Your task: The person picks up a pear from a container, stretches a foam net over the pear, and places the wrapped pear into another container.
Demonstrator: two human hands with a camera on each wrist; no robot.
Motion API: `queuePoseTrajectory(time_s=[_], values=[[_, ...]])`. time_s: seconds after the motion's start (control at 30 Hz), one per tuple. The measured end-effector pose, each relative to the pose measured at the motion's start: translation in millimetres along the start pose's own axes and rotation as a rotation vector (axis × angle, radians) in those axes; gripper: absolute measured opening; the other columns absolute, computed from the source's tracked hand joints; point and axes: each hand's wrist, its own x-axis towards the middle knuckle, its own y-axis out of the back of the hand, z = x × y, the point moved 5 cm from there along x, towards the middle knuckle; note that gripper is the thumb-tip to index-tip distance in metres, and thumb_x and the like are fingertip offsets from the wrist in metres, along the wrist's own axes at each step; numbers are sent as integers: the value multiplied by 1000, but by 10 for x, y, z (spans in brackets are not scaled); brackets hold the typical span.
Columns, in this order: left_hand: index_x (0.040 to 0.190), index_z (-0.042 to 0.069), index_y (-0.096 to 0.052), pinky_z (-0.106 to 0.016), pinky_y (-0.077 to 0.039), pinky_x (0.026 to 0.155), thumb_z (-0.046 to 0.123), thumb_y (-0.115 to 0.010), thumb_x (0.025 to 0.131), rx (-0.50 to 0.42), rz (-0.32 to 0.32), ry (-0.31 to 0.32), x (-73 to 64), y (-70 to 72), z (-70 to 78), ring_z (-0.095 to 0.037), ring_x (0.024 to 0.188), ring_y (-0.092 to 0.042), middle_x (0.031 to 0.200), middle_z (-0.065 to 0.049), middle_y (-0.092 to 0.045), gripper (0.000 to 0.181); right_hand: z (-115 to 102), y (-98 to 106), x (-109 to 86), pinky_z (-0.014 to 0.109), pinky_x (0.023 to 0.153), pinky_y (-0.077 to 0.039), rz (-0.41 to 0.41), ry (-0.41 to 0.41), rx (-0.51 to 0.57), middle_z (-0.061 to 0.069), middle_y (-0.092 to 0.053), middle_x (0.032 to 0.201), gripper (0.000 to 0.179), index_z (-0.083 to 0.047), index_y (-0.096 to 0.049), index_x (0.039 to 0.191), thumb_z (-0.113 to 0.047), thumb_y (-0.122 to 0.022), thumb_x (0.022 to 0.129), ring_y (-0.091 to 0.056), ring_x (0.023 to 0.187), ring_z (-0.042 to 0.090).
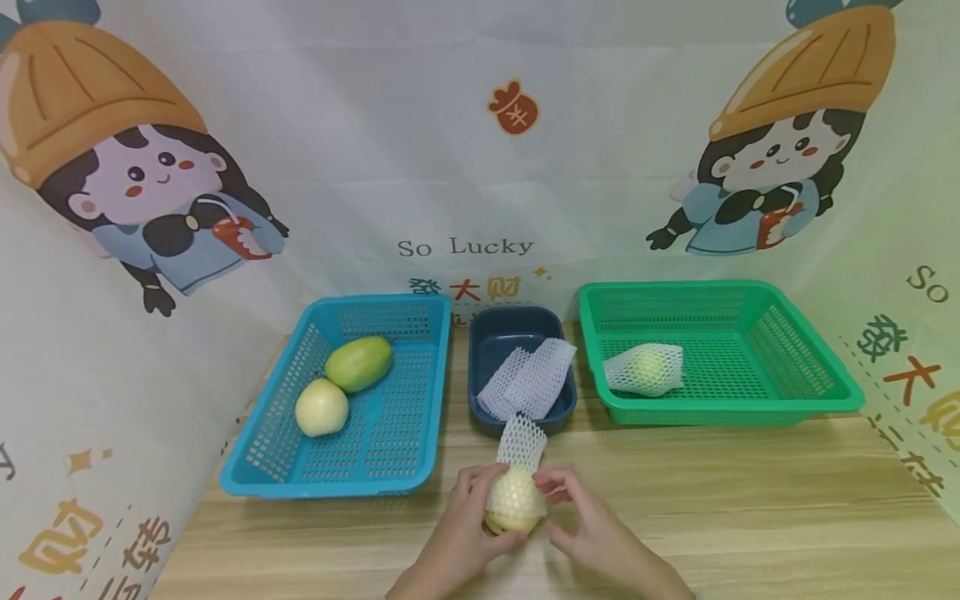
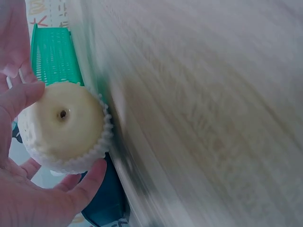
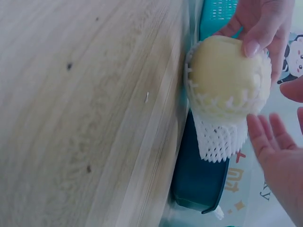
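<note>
In the head view a pale yellow, round pear (image 1: pixel 516 507) is partly inside a white foam net sleeve (image 1: pixel 522 442) at the front middle. My left hand (image 1: pixel 471 521) grips it from the left, fingers and thumb spread around its side. The bare end with a small dark dimple shows in the left wrist view on the pear (image 2: pixel 66 120). My right hand (image 1: pixel 592 525) is at the pear's right side, its fingertips right at the net and its thumb apart from the fruit. The net's loose end hangs beyond the pear (image 3: pixel 227 78) in the right wrist view.
A blue basket (image 1: pixel 435 400) at left holds a round pale fruit (image 1: pixel 322 407) and a green oblong fruit (image 1: pixel 359 364). A dark blue bin (image 1: pixel 516 317) in the middle holds foam nets (image 1: pixel 536 379). The green basket (image 1: pixel 720 407) at right contains a netted fruit (image 1: pixel 648 369).
</note>
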Motion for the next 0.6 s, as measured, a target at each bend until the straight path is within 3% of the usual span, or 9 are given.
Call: queuePoseTrajectory(time_s=[0.13,0.23,0.3,0.47,0.6], values=[[133,7,-38,-53,-43,93,26,-78,73,-67,7,42,-4,39,-59,-34,114,-48,125,-18,-42,74,75,-5,14,34,84,-51,-7,-144,-44,12,-49,116,55,2,-44,118,12,-67,68,-52,100,28],[132,4,-36,-51,-44,93,25,-78,73,-121,20,78,-9,66,-103,-35,115,-48,126,-21,-42,75,152,-78,13,41,90,-48,-89,-267,-85,12,-44,124,64,1,-40,126,-3,-74,72,-50,106,30],[131,3,-35,-44,-48,89,24,-78,72,-152,24,105,-12,74,-132,-34,113,-48,125,-20,-42,76,190,-144,13,44,94,-45,-144,-310,-107,14,-41,129,72,1,-36,131,-12,-77,73,-48,113,31],[132,2,-34,-21,-49,73,21,-78,73,-251,22,147,-8,61,-184,-28,104,-50,122,-21,-41,76,206,-265,62,48,99,-41,-165,-301,-131,14,-39,131,82,0,-32,136,-20,-79,72,-45,121,29],[132,1,-33,-19,-48,71,21,-76,75,-342,11,180,-10,36,-195,-25,97,-53,120,-21,-40,75,174,-291,132,48,100,-41,-122,-280,-131,13,-40,127,80,0,-34,134,-17,-80,70,-46,120,28]])
